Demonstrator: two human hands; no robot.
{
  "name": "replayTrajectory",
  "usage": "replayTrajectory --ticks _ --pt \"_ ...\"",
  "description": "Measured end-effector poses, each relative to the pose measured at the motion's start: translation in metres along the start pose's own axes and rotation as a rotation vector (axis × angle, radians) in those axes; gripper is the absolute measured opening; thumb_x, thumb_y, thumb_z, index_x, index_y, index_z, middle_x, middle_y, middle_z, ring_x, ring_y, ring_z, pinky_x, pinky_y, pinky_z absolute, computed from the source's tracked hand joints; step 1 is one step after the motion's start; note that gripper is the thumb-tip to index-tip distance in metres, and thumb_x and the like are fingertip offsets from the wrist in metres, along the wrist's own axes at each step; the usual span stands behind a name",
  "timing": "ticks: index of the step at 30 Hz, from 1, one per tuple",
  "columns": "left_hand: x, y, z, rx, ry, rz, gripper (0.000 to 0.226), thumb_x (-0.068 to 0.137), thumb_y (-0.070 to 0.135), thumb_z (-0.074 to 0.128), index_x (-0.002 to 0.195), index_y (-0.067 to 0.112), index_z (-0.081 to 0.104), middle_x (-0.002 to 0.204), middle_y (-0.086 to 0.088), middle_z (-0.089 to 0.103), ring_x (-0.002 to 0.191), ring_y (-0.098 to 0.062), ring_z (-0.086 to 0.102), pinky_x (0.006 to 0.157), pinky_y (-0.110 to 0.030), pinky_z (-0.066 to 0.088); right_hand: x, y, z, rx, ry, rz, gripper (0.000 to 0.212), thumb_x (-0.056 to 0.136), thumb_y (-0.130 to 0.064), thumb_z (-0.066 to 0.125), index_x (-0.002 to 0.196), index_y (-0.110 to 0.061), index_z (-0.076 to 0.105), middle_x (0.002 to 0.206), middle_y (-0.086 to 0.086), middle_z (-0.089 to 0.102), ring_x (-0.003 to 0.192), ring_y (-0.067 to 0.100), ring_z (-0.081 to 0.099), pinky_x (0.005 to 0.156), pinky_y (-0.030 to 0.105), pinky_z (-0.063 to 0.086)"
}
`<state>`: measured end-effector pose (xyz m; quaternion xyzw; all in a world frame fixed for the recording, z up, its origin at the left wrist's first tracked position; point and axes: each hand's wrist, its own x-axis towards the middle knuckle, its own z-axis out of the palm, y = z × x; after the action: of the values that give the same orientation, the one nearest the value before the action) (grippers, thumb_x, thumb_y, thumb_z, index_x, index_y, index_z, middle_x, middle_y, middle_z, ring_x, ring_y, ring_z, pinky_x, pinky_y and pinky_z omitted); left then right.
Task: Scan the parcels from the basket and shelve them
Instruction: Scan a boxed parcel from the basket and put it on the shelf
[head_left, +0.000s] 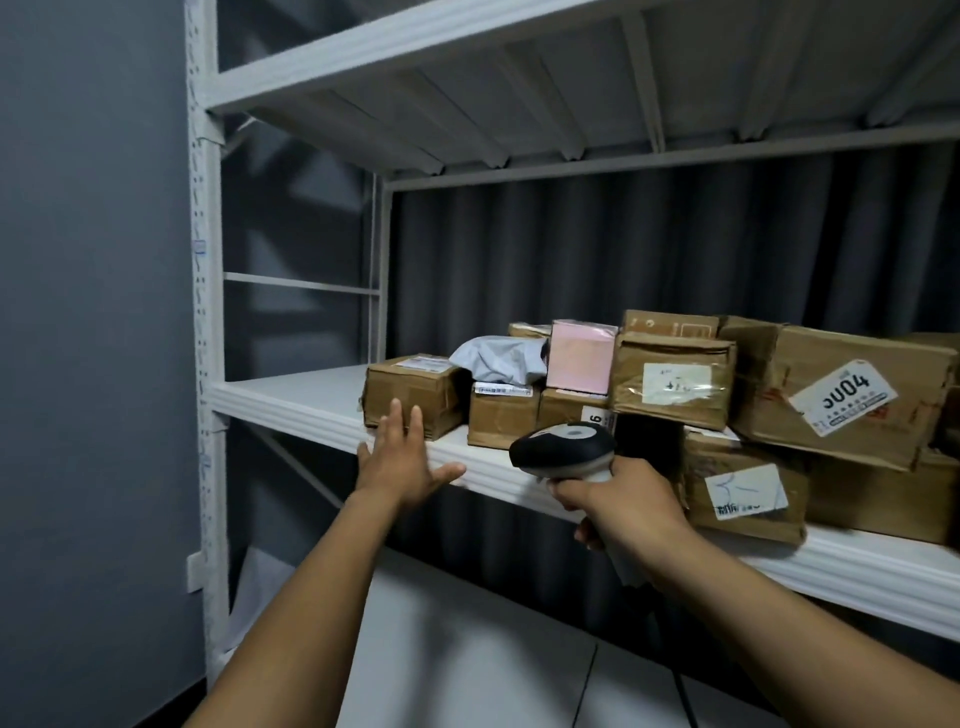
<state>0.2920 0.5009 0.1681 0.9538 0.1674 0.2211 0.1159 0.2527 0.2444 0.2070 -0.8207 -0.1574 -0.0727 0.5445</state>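
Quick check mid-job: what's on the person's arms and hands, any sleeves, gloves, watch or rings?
Nothing worn shows. The left hand and right hand are bare: no gloves, no rings on the fingers in view. Both forearms are uncovered down to the frame's edge, so no sleeve shows, and neither wrist carries a watch or band.

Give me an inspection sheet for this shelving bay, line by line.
Surface: white shelf of a metal rack.
Job's things: cardboard parcels stacked along the shelf, a grey mailer bag and a pink parcel among them; basket not in view.
Clutter: nothing seen.
Hands: left hand open, fingers spread at the leftmost box; right hand grips the scanner.
Cables: dark line below the right forearm, perhaps the scanner's cord.
Surroundings: grey wall, dark curtain behind the rack.
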Motion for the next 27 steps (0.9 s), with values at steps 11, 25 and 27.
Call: replayTrajectory --ticks 11,25,27 --pt "0.009 0.009 -0.003 0.127 -0.135 0.020 0.107 0.080 0.069 0.057 0.155 0.020 -0.003 0.160 -0.002 -0.021 0.149 -0.030 -0.007 0.115 -0.062 0.009 0.004 0.014 -0.003 0.028 0.006 0.019 0.013 0.077 -0.018 0.076 0.078 -0.008 0.067 0.069 0.010 0.069 0.040 0.018 0.058 0.043 0.024 0.045" --pt "-0.168 0.090 0.014 -0.046 -0.224 0.215 0.078 0.089 0.053 0.057 0.151 0.016 0.027 0.157 -0.011 0.024 0.144 -0.030 0.024 0.116 -0.042 0.026 -0.145 0.062 -0.095 -0.041 -0.053 0.145 0.012 0.077 -0.017 0.076 0.084 -0.011 0.068 0.063 0.005 0.064 0.047 0.017 0.060 0.044 0.022 0.046" --pt "-0.202 0.107 0.036 -0.063 -0.266 0.236 0.074 0.090 0.052 0.057 0.150 0.016 0.030 0.156 -0.010 0.026 0.142 -0.029 0.026 0.115 -0.040 0.027 -0.171 0.086 -0.110 -0.089 -0.072 0.193 0.011 0.078 -0.016 0.075 0.084 -0.010 0.068 0.065 0.004 0.064 0.048 0.017 0.060 0.043 0.021 0.047"
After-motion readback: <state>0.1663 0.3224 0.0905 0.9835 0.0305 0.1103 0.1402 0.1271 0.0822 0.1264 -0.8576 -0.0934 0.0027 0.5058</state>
